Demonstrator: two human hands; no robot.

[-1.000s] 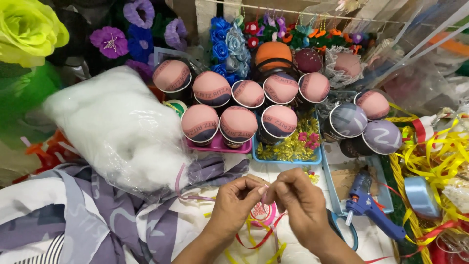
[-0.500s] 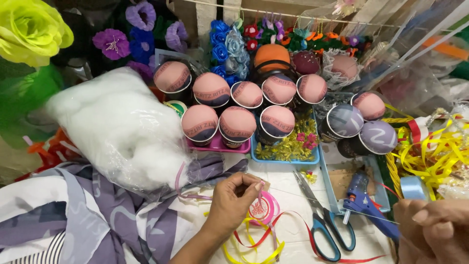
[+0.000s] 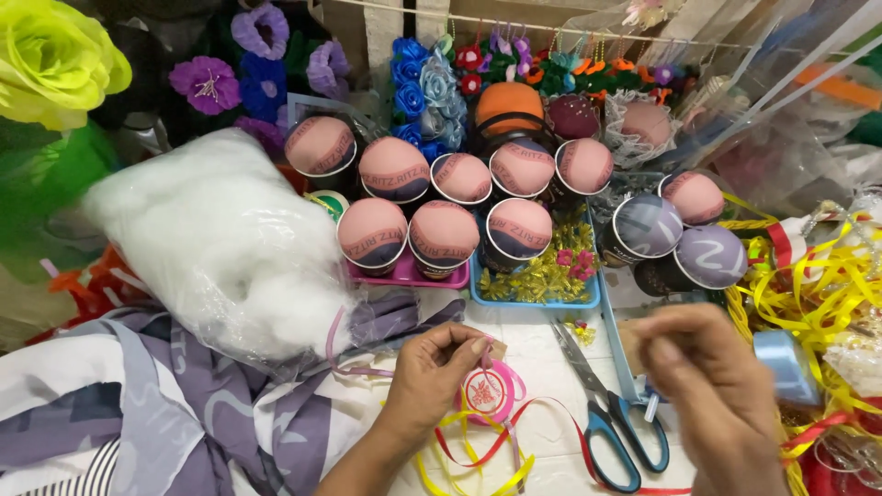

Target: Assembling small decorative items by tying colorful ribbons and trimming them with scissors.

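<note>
Crowded craft bench: white tabletop (image 3: 542,354), stuffing bag (image 3: 220,243), fabric-topped cups (image 3: 446,234), fake flowers (image 3: 55,60) behind. Left hand (image 3: 432,372) pinching pink ribbon end just above pink ribbon spool (image 3: 487,393). Right hand (image 3: 712,386) blurred, fingers curled, grip unclear. Blue-handled scissors (image 3: 611,432) between hands.

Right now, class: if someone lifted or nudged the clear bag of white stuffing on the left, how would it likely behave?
The bag of white stuffing looks puffy and loosely filled, so it is probably very light for its bulk. Its thin, creased plastic suggests it would sag and squash rather than hold shape. Resting on the patterned cloth, it would likely slide or slump, not roll.
</note>
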